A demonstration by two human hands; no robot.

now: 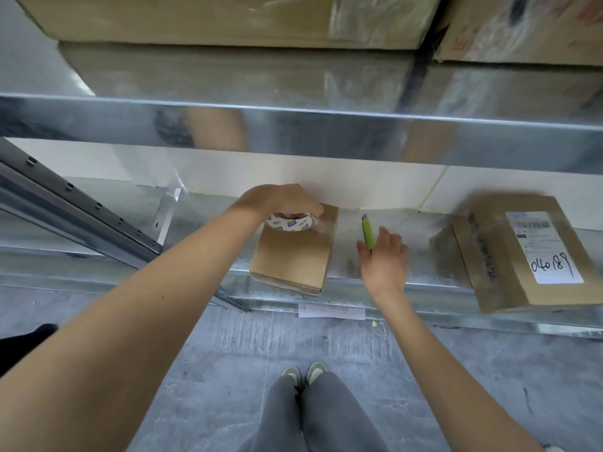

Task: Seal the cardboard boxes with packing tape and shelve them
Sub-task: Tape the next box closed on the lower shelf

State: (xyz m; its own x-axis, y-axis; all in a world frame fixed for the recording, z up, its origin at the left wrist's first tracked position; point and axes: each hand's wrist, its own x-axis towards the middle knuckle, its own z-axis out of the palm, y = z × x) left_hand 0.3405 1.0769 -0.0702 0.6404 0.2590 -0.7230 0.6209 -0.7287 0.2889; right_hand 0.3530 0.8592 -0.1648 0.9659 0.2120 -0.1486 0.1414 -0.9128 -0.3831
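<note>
A small cardboard box (292, 256) sits on the metal shelf (130, 256), its near edge overhanging the shelf front. The left hand (280, 199) curls round a roll of packing tape (290, 222) held on the box's far top edge. To the right, the right hand (385, 256), fingers loosely extended, touches a green utility knife (367, 232) lying on the shelf; a larger labelled box (522, 252) sits far right.

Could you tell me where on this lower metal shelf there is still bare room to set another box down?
The widest bare patch on the lower metal shelf lies left of the small brown cardboard box, up to the slanted steel upright. A narrower gap lies between the right hand and the labelled cardboard box. The middle is crowded: left hand, tape roll, green utility knife.
</note>
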